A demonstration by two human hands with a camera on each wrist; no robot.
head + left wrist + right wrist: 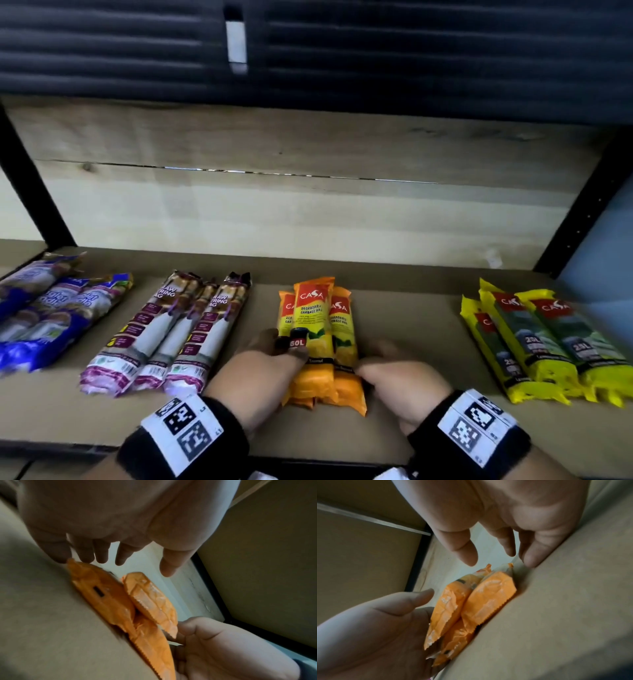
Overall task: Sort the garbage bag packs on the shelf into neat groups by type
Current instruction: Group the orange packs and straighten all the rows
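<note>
While the head view looked down on the shelf, the left hand and right hand lay flat against either side of the orange packs, piled mid-shelf between the purple packs and yellow packs, with blue packs far left. In the left wrist view the left hand's fingers were loosely spread, touching the pile's edge. In the right wrist view the right hand's fingers were likewise spread, gripping nothing.

Three Casa packs lie on the shelf between left fingers and right fingers; other pack groups well outside both.
</note>
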